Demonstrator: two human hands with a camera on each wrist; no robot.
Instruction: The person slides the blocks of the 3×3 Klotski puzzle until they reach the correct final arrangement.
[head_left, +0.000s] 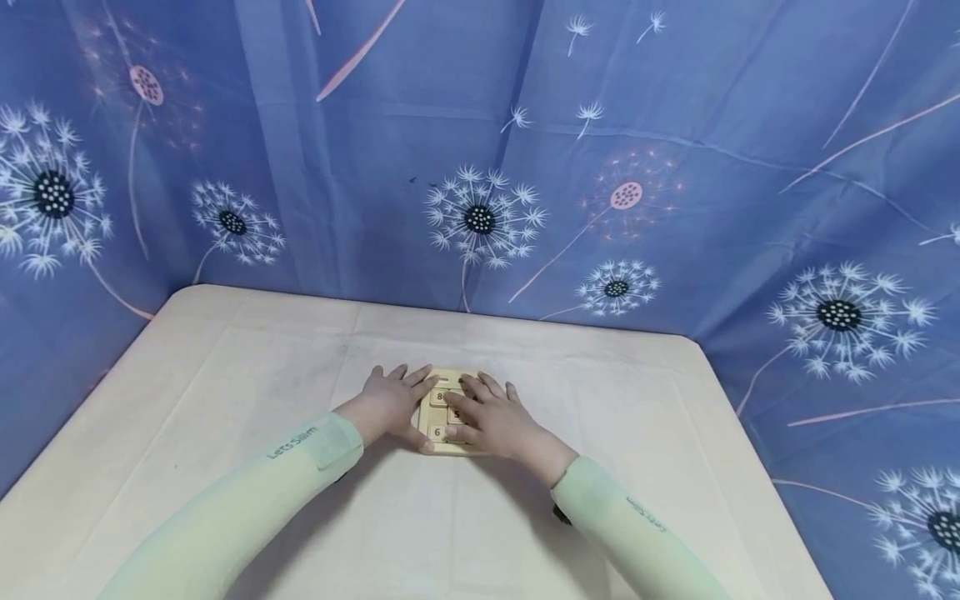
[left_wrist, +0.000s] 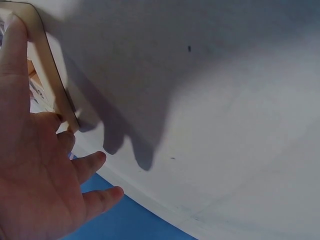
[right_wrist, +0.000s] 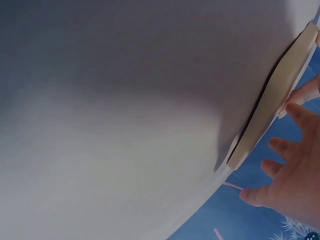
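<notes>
A wooden number slide puzzle point(head_left: 453, 451) lies flat on the table, with square tiles marked 8, 5 and 6 showing. At its left side, my left hand point(head_left: 386, 404) has spread fingers, the thumb at the near corner and a fingertip near the far one. In the left wrist view, that thumb point(left_wrist: 14, 50) rests on the pale frame point(left_wrist: 50, 80). My right hand point(head_left: 498, 421) reaches over the right half, fingertips on the tiles, hiding several of them. From the right wrist, the puzzle's edge point(right_wrist: 275, 95) shows beside the extended fingers of the right hand point(right_wrist: 300, 165).
A pale cloth covers the table point(head_left: 225, 375), its rounded far corners meeting a blue dandelion-print curtain point(head_left: 375, 208). The curtain also hangs along the left and right sides. Both forearms wear pale green sleeves point(head_left: 247, 492).
</notes>
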